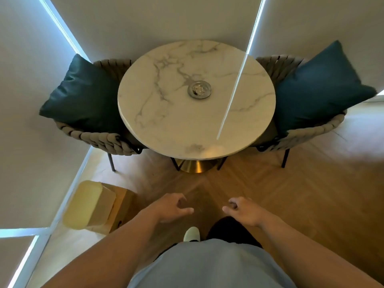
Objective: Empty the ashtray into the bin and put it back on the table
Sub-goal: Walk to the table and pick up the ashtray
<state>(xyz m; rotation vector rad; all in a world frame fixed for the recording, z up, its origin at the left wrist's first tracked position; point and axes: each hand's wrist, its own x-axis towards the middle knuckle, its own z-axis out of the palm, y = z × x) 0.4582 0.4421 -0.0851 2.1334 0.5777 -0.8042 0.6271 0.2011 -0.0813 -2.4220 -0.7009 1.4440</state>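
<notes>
Centrally, a metal ashtray (199,89) is sitting on the round marble table (166,121), debris inside — well apart from both hands. Left hand (172,208) and right hand (244,210) are hovering over the floor, fingers loosely spread, holding nothing. Lined bin (91,206) is standing at lower left.

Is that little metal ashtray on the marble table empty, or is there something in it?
Not empty. The ashtray sits upright on the table, and pale crumpled bits show in its bowl; what exactly they are is too small to tell.

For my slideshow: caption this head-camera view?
Empty hands approach a marble table bearing a full ashtray.
</notes>
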